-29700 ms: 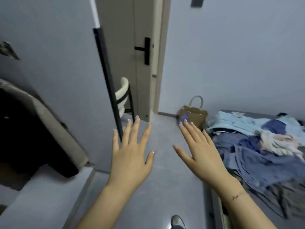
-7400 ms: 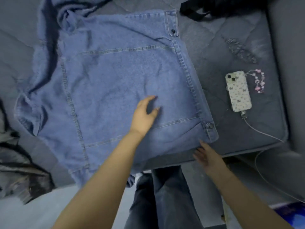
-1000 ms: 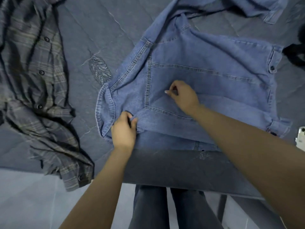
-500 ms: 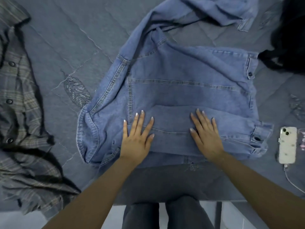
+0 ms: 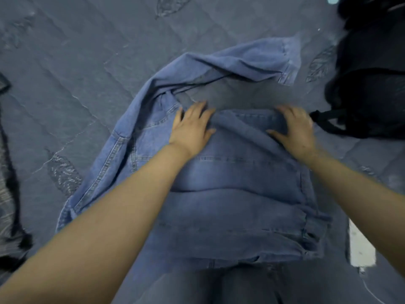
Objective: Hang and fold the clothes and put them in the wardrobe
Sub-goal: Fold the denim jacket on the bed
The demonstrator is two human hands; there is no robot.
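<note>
Both my hands lie on the denim jacket spread on the bed: left hand flat, fingers straight; right hand curls over a folded edge. Black bag beside it; phone at right.

The denim jacket lies on the bed, both hands on its far fold, a dark garment at right, a phone beside its near right corner.

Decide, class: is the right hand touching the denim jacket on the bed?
Touching. The head view shows the right hand lying on the folded edge of the denim jacket, fingers on the cloth with no gap between them.
</note>
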